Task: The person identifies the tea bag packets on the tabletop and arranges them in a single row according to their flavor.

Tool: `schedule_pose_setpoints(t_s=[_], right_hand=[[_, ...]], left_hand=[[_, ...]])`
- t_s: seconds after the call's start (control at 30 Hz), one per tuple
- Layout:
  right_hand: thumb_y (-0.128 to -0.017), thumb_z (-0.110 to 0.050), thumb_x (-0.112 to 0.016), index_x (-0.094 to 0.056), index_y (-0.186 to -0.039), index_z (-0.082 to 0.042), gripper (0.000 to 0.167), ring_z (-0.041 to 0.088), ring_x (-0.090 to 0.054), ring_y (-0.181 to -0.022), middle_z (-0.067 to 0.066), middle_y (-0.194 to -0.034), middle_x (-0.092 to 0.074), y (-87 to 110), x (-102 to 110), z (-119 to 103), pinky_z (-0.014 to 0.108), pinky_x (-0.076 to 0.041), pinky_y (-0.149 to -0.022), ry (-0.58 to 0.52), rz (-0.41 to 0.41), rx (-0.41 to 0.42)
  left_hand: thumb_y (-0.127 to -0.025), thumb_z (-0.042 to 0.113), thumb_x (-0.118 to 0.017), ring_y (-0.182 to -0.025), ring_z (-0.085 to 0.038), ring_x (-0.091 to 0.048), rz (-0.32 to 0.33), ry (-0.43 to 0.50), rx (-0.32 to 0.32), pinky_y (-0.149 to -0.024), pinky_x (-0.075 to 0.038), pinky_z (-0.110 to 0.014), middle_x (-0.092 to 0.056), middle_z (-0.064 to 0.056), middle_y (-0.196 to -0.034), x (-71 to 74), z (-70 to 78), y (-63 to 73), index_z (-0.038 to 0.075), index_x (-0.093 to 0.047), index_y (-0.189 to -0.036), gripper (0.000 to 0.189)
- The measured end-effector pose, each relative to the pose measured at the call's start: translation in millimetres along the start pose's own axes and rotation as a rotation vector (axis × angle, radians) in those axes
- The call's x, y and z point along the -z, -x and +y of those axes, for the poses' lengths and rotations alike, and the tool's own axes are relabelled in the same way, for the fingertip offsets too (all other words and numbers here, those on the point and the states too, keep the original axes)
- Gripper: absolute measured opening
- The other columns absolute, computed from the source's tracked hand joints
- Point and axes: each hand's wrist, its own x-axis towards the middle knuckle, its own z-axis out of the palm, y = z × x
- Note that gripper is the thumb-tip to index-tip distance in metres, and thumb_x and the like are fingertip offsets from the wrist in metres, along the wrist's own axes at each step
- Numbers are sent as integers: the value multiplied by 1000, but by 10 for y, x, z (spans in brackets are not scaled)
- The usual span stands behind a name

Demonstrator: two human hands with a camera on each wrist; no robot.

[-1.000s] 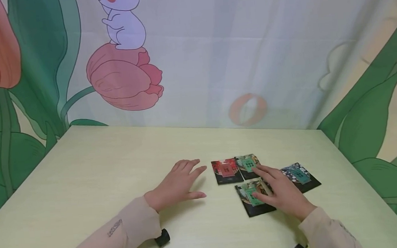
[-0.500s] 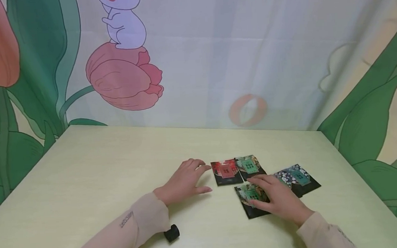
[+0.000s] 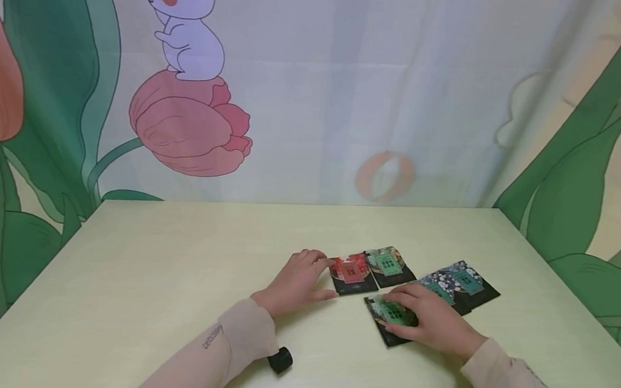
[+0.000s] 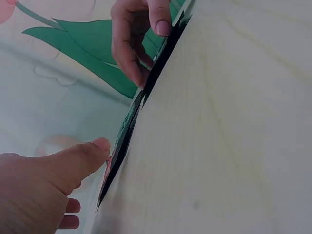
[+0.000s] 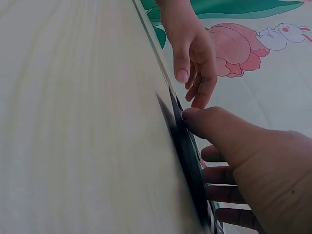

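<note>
The thumb and fingers of my right hand are apart, spread over the nearest green packet, probably to steady it. My left hand, thumb likewise apart, is at the left edge of the red packet (touching or not, I can't tell). Just beside that lies a second green packet; two blue packets sit together rightward on the table.

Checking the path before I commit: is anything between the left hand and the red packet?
Nothing visible. The left hand is at the left edge of the red packet, though contact is unclear. The green packet beside it lies on the opposite side, out of the way.
</note>
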Motion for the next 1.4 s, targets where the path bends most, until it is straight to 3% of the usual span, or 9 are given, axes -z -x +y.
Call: schedule_pose_setpoints(t_s=[0.33,0.73,1.4], right_hand=[[-82,-47,-71,-67,-121,-20,47,21,-58,-114,0,-122,-61,8,-11,21,43,-52,-95,-1,12,7],[-83,-47,-71,-67,-121,-21,47,21,-58,-114,0,-122,-60,21,-25,24,42,-52,-95,2,2,0],[-85,-50,-68,-66,-122,-19,48,20,-57,-113,0,-122,-59,17,-13,17,43,-52,-95,-23,-12,-1]], left_hand=[[-84,52,-67,-117,-24,-52,1,-27,-16,-105,-41,-42,-58,-6,-125,-45,76,-126,11,-57,-130,62],[-85,55,-65,-121,-23,-49,-66,-20,25,-109,-38,-41,-55,-6,-129,-75,114,-214,13,-55,-133,65],[-86,58,-61,-121,-20,-49,-114,-70,8,-108,-38,-40,-55,-2,-129,-147,85,-257,16,-57,-130,61]])
